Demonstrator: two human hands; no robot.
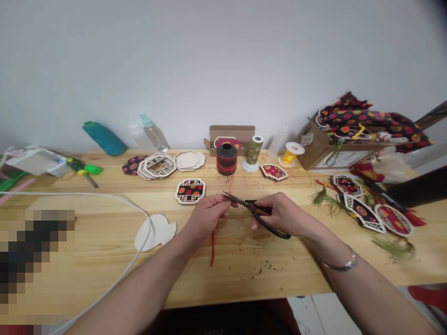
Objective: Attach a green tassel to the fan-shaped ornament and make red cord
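Between the fingers of my left hand (211, 211) is a red cord (213, 249), pinched, with its tail hanging below over the table. My right hand (279, 216) grips black-handled scissors (258, 211), their blades pointing left and reaching my left fingertips. Whether the blades are parted on the cord is too small to tell. Just behind the hands stands a spool of red and black thread (226, 159), a thin strand trailing from it toward my fingers. A fabric-backed ornament with a lattice frame (190, 191) lies beyond my left hand.
Pale cut-outs (159, 166) are stacked at the back left, near a teal thread cone (104, 138). A green spool (253, 151) and yellow spool (292, 153) stand behind. Finished ornaments (363, 211) and a cardboard box (324, 149) sit right. A white cable (139, 209) crosses the left side.
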